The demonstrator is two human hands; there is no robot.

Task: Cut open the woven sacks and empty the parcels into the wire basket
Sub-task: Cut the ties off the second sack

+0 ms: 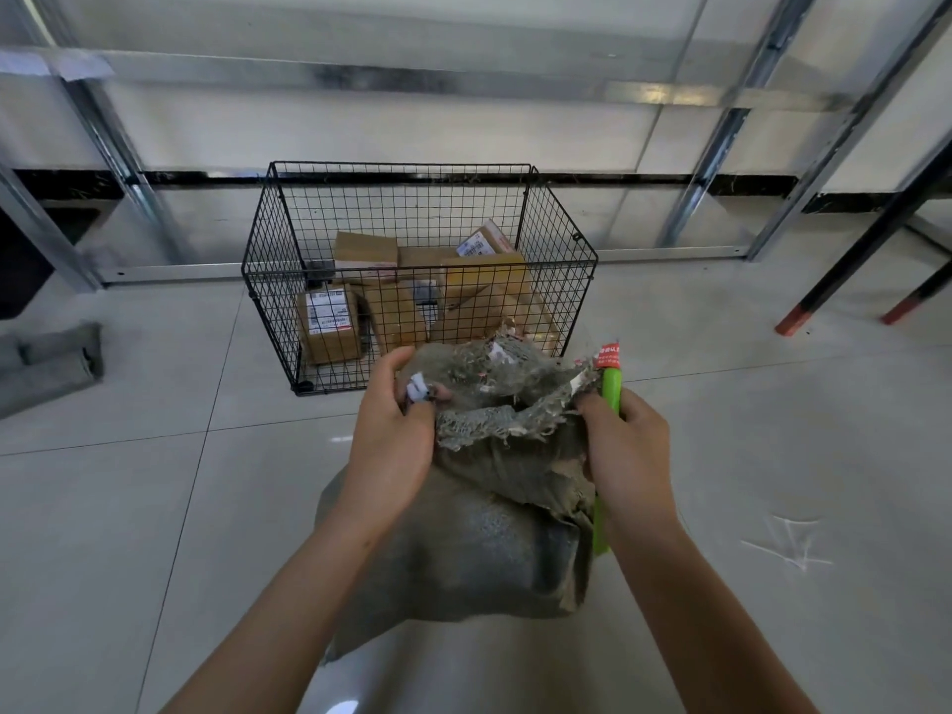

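A grey woven sack [479, 538] stands on the tiled floor in front of me, its frayed top edge torn open. My left hand [394, 430] grips the left side of the sack's mouth, with a small white tag between the fingers. My right hand [626, 445] holds the right side of the mouth together with a green utility knife [610, 394]. Just beyond the sack stands the black wire basket [288, 239], holding several brown cardboard parcels [329, 324] with shipping labels.
A folded grey sack [51, 360] lies on the floor at the left. Metal rack uprights [721, 141] and a floor rail run along the back wall. Black table legs with red feet [796, 316] stand at the right. A white scuff marks the tiles at lower right.
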